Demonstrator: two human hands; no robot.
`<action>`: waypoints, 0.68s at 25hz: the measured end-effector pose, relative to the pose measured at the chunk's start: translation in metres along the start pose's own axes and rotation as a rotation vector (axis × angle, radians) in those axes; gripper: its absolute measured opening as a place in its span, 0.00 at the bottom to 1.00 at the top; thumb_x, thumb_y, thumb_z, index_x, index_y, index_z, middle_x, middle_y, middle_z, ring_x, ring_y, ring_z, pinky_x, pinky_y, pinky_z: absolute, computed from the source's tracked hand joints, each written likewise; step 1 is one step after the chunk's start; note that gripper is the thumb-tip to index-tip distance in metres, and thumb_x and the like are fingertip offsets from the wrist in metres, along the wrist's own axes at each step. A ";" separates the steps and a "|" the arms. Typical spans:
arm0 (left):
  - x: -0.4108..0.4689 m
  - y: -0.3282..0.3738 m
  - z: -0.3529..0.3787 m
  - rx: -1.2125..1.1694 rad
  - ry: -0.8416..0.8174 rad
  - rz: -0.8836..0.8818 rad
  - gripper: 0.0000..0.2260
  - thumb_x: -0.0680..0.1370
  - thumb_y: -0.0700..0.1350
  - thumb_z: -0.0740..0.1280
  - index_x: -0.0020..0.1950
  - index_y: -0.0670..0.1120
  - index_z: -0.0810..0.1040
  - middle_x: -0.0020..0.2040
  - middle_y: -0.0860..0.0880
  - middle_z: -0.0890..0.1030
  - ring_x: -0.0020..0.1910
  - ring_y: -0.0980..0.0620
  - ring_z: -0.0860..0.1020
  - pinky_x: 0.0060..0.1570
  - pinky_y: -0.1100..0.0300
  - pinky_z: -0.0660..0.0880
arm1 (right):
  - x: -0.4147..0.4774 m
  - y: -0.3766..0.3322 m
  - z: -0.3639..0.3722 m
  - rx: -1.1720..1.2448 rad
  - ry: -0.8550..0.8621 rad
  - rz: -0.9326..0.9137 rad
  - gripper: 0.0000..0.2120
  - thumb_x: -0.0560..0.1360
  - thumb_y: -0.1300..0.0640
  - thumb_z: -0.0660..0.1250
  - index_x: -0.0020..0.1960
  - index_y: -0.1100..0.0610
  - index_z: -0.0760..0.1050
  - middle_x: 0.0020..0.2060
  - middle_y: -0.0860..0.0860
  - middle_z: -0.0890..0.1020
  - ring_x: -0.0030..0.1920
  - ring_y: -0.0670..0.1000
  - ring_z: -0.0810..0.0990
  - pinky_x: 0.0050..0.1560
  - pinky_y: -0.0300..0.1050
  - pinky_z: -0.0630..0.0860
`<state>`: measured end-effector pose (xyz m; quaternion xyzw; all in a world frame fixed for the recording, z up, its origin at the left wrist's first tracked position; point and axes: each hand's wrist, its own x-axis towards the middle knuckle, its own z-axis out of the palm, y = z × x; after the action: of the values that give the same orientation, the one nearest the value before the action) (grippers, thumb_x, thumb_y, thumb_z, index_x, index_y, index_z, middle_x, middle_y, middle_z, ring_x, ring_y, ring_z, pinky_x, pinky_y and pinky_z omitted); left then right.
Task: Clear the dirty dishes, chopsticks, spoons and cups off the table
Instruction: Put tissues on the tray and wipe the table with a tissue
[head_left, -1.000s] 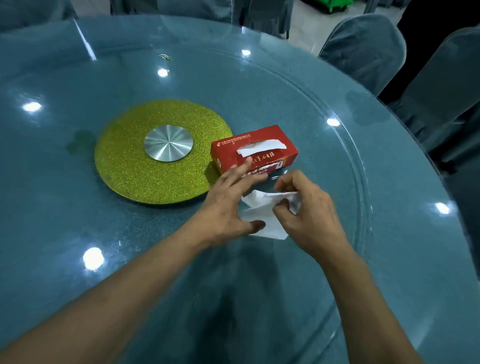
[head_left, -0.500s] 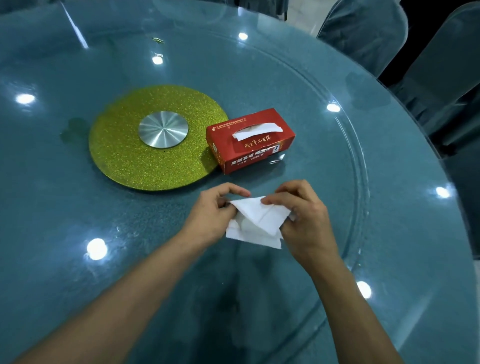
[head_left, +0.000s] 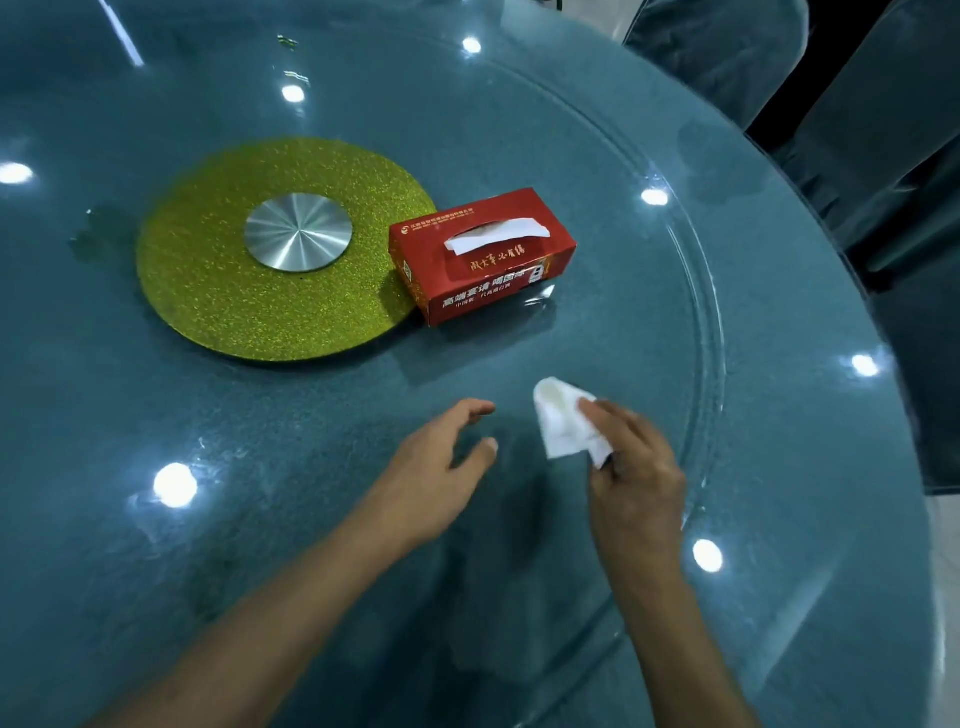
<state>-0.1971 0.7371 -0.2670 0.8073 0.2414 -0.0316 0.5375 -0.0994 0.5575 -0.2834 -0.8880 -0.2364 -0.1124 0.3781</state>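
Right hand pinches crumpled white paper tissue | left hand loosely spread, holding nothing | red cardboard tissue box touches glittery green round turntable | round blue-green glass table

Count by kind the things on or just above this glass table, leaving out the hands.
Red cardboard tissue box: 1
Crumpled white paper tissue, loose: 1
Round gold glitter disc with metal hub: 1
Total: 3
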 end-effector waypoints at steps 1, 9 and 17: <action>-0.004 -0.008 0.003 0.372 0.001 0.107 0.22 0.83 0.55 0.62 0.77 0.57 0.66 0.76 0.51 0.69 0.76 0.50 0.64 0.76 0.52 0.59 | 0.014 0.007 -0.003 -0.043 0.062 0.012 0.26 0.68 0.77 0.69 0.61 0.57 0.83 0.59 0.54 0.83 0.56 0.59 0.82 0.60 0.48 0.77; -0.020 -0.034 0.032 0.909 -0.096 0.145 0.42 0.75 0.75 0.54 0.80 0.64 0.32 0.80 0.46 0.27 0.78 0.39 0.28 0.76 0.39 0.30 | 0.070 0.027 0.042 -0.308 -0.468 0.051 0.25 0.79 0.44 0.55 0.67 0.56 0.79 0.68 0.55 0.78 0.69 0.59 0.73 0.70 0.52 0.68; -0.017 -0.033 0.033 0.870 -0.109 0.106 0.43 0.75 0.75 0.56 0.80 0.65 0.34 0.80 0.49 0.26 0.78 0.41 0.26 0.76 0.40 0.29 | 0.085 0.028 0.066 -0.267 -0.452 0.113 0.21 0.83 0.57 0.60 0.75 0.60 0.70 0.76 0.63 0.68 0.77 0.62 0.63 0.78 0.51 0.56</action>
<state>-0.2192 0.7123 -0.3036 0.9669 0.1353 -0.1451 0.1605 -0.0106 0.6171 -0.3142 -0.9443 -0.2481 0.0800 0.2010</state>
